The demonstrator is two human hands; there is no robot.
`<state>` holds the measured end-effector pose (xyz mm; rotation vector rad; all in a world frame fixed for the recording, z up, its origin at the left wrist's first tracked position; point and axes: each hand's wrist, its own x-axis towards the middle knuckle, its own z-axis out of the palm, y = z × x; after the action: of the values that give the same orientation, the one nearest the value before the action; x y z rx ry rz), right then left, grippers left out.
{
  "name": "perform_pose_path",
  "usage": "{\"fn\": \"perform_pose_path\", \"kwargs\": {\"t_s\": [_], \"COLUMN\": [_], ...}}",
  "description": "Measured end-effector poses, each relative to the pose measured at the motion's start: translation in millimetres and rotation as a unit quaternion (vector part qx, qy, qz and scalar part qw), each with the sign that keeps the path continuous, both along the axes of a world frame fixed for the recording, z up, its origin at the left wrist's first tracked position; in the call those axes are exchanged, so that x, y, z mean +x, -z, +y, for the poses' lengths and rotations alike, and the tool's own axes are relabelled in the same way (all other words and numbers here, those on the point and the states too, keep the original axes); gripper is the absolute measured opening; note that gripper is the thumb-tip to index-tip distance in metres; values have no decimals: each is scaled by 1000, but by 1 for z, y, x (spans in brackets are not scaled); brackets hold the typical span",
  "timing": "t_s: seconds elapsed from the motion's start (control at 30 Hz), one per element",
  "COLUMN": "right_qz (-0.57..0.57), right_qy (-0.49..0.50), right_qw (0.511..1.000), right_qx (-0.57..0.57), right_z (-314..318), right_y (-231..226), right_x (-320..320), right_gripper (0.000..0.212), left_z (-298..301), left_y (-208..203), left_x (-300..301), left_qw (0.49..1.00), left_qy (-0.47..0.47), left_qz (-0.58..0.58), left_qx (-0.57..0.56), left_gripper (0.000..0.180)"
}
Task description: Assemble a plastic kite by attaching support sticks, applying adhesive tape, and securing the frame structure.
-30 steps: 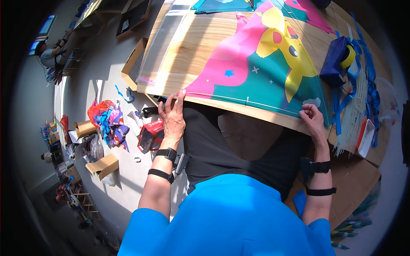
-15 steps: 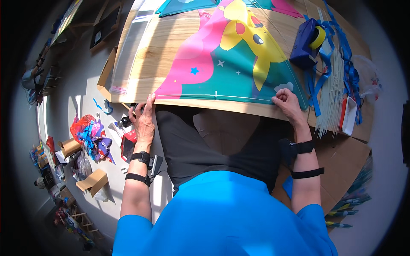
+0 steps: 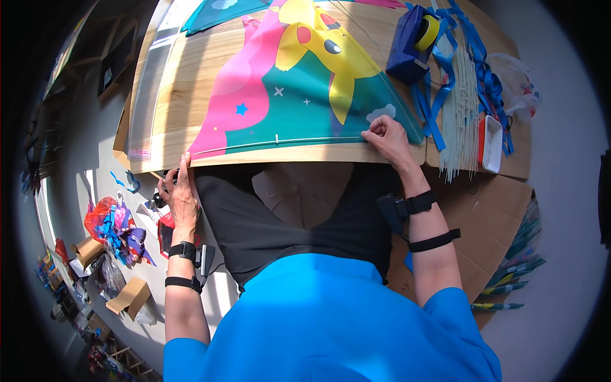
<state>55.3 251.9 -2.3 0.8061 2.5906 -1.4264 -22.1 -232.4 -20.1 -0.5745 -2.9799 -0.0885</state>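
Note:
A printed cloth sheet (image 3: 299, 105) in pink, teal and yellow, which looks like a kite sail, lies on the wooden tabletop before me. Along its near edge runs a thin white rod (image 3: 305, 139). My right hand (image 3: 387, 139) pinches at the rod near the sheet's right corner, thumb and forefinger together. At the left corner, my left hand (image 3: 181, 194) has its forefinger stretched up to the cloth tip. Its other fingers are loosely bent below the table edge, and its thumb is mostly hidden.
To the right are a blue tape dispenser (image 3: 407, 48), blue ribbons (image 3: 439, 121), a bundle of pale rods (image 3: 457, 118) and a white tray (image 3: 492, 145). More printed sheets (image 3: 219, 13) lie at the back. Colourful scraps (image 3: 124, 232) and a cardboard box (image 3: 129, 297) are on the floor at left.
The whole view has shifted, so sheet, table and both hands appear further left. Relative to the cloth, both hands stay at nearly the same places.

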Motion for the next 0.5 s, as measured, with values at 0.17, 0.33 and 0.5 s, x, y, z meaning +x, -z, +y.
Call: {"fn": "perform_pose_path", "kwargs": {"t_s": [0.17, 0.33, 0.5], "right_qz": [4, 15, 24], "right_qy": [-11, -1, 11], "right_qw": [999, 998, 998], "right_qx": [30, 69, 65], "right_z": [-2, -10, -12], "right_y": [-2, -7, -8], "right_x": [-1, -1, -1], "right_gripper": [24, 25, 24], "left_z": [1, 3, 3], "left_y": [-3, -5, -6], "left_x": [1, 1, 1], "left_qw": [1000, 1000, 1000], "left_qy": [1, 3, -1], "left_qz": [-2, -3, -10], "left_qx": [-10, -7, 0], "left_gripper": [73, 70, 68]}}
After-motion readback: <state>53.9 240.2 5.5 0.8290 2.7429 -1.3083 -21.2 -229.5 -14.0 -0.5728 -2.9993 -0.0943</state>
